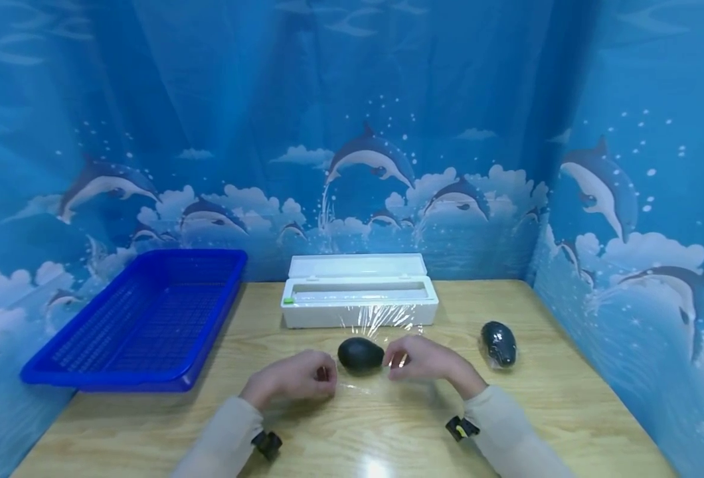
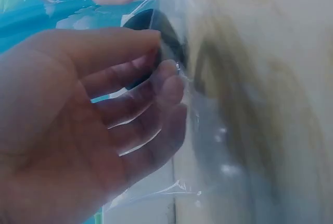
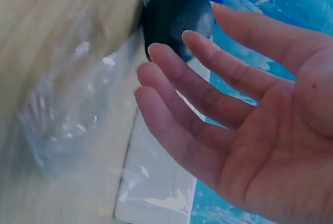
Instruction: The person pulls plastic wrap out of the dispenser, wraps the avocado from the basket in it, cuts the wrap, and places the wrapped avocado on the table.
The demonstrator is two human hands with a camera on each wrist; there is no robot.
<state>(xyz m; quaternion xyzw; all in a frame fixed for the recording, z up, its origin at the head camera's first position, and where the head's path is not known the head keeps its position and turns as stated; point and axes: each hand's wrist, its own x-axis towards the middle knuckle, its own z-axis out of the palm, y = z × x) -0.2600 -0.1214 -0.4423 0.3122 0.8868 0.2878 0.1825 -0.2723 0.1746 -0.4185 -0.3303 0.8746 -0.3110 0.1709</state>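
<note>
A dark, smooth avocado (image 1: pixel 359 355) lies on the table between the two hands, with clear cling film (image 1: pixel 376 317) running from the box behind it. Just left of the avocado, my left hand (image 1: pixel 301 378) has its fingers curled; in the left wrist view thumb and index finger pinch the film's edge. My right hand (image 1: pixel 426 362) is at the avocado's right end. In the right wrist view its fingers (image 3: pixel 195 91) are loosely bent and spread, thumb apart, holding nothing. Loose film (image 3: pixel 73 114) hangs beside them.
Behind the avocado stands a white cling film box (image 1: pixel 358 315), lid raised, with a green piece at its left corner. A blue plastic basket (image 1: pixel 193 372) is at the left. Another dark avocado (image 1: pixel 499 344), wrapped in film, lies at the right. Dolphin-printed curtains (image 1: pixel 358 219) enclose the table.
</note>
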